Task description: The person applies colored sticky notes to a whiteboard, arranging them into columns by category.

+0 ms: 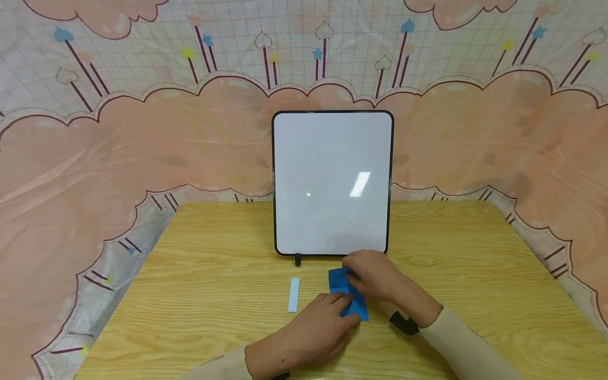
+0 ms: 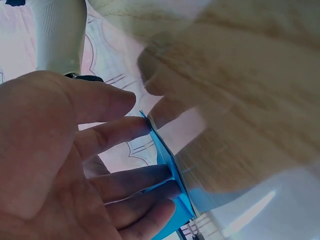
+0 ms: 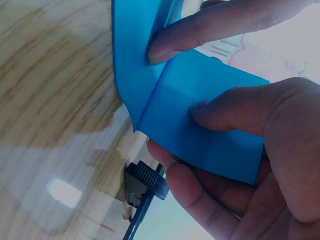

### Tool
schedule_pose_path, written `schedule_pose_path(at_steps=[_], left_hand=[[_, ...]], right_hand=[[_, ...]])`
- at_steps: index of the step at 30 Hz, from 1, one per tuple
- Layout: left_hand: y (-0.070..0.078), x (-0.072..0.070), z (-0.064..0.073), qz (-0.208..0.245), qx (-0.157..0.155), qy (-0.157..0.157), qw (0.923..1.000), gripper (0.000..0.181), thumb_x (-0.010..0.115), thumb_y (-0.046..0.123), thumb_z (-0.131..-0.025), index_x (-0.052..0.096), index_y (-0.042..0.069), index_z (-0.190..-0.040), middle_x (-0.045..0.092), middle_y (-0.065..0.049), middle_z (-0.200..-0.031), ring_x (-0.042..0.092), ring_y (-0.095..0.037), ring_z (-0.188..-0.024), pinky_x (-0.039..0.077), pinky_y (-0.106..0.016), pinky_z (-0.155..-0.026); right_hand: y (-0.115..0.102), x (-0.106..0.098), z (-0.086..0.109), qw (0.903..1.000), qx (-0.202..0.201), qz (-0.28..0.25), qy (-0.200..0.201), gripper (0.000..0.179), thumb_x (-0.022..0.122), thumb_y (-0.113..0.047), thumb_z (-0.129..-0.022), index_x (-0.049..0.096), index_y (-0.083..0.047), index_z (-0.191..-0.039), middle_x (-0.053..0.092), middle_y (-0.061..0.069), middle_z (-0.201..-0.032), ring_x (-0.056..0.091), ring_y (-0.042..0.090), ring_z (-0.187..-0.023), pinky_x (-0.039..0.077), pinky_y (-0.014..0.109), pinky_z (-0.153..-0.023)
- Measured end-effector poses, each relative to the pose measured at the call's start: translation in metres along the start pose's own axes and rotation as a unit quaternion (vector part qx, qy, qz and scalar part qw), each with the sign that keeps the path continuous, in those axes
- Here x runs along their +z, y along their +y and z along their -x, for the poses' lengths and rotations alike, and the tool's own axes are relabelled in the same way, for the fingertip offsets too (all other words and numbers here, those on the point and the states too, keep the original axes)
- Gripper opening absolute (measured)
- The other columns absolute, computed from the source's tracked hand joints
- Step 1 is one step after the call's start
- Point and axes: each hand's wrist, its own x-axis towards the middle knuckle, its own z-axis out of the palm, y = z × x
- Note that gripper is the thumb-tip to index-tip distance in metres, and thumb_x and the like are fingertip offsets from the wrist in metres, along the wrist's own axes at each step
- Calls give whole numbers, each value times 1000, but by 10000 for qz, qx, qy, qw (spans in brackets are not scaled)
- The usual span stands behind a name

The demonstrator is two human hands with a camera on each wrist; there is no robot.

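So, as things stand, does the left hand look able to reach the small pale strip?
Probably yes: the pale strip lies near the left hand, with nothing visible between them. That hand touches the blue paper, though, so it may need to leave it first.

Blue paper: covered in part by left hand at 7 o'clock, right hand at 2; cut off at 12 in right wrist view. Left sleeve, table: cut off at 7, 6. Black piece, 5 o'clock of right hand: partly hidden, unidentifiable.
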Motion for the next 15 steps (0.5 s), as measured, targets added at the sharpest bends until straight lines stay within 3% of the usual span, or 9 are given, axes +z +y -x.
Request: schedule_pose_path(at_steps=[15], left_hand=[[-1,-1,1,144,-13,-77,9999,23,70,33,-101,68,26,-122,63,-8,-140,59,-24,-134,53,-37,-104]], right_hand=[[1,-8,-2,9998,46,99,189,13,80,-6,-90,69,-11,-86,62,-5,-75,54,8,-65,47,25,-61]])
